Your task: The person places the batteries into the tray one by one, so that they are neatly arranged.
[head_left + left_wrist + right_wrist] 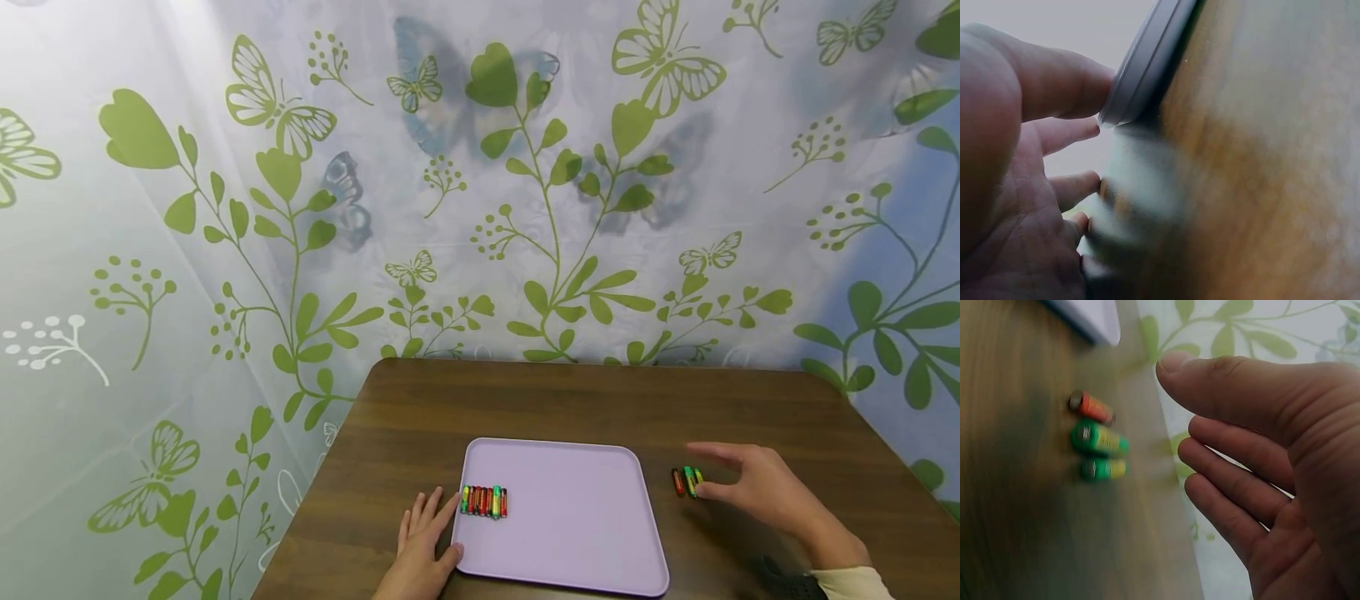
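Observation:
A row of several red, green and yellow batteries (484, 501) lies side by side at the left edge of the lilac tray (570, 508). My left hand (422, 546) touches the tray's left rim with thumb and fingertips, its fingers spread; in the left wrist view the thumb presses the tray's rim (1141, 69). To the right of the tray, three batteries lie on the table: a red battery (1092, 407), a larger green battery (1102, 440) and a smaller green-yellow battery (1105, 469). Over them hovers my right hand (765, 487), thumb and fingers apart, holding nothing.
The brown wooden table (585, 400) carries the tray. A curtain (450, 208) printed with green leaves and butterflies hangs behind the table and along its left side. A dark object (783, 577) sits under the right wrist, too unclear to name.

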A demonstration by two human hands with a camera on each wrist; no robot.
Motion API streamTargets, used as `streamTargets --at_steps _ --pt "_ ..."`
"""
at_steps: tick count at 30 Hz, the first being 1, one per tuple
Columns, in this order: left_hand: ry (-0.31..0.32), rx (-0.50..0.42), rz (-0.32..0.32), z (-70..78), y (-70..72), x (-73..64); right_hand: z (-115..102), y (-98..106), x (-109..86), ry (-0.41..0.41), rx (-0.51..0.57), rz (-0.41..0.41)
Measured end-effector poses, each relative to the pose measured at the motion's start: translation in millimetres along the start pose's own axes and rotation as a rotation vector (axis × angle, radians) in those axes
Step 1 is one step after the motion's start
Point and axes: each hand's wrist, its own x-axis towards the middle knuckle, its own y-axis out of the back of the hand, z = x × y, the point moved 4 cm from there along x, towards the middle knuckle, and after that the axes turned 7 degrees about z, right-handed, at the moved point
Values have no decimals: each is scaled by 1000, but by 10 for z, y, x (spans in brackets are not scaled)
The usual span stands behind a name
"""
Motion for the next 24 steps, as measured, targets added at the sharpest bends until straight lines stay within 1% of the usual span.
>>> streamTargets --at_steps 3,7,9,10,12,14,17,21,22,24 --pt "10 26 -7 -46 0 12 98 23 -24 -9 -17 -10" --pt "9 37 -4 -43 14 13 204 -3 -47 2 -28 10" --pt "14 39 -3 -34 15 10 244 -32 -55 26 -21 37" --pt "5 29 -5 -21 17 8 262 -50 -58 40 -22 54" --pt "13 12 -6 -6 16 -1 297 -89 -58 71 -20 80" --pt "13 -4 -3 17 17 -14 324 -134 -51 91 -8 89" --pt "-1 -28 0 51 19 -32 352 -195 -34 87 1 66" --pt "-7 -18 -3 57 18 -25 360 -244 -7 60 -7 21" --pt "-20 -14 -6 62 20 -22 361 -253 -3 54 -14 13" --pt "7 12 -10 51 20 -16 360 -266 -2 44 -23 -1"
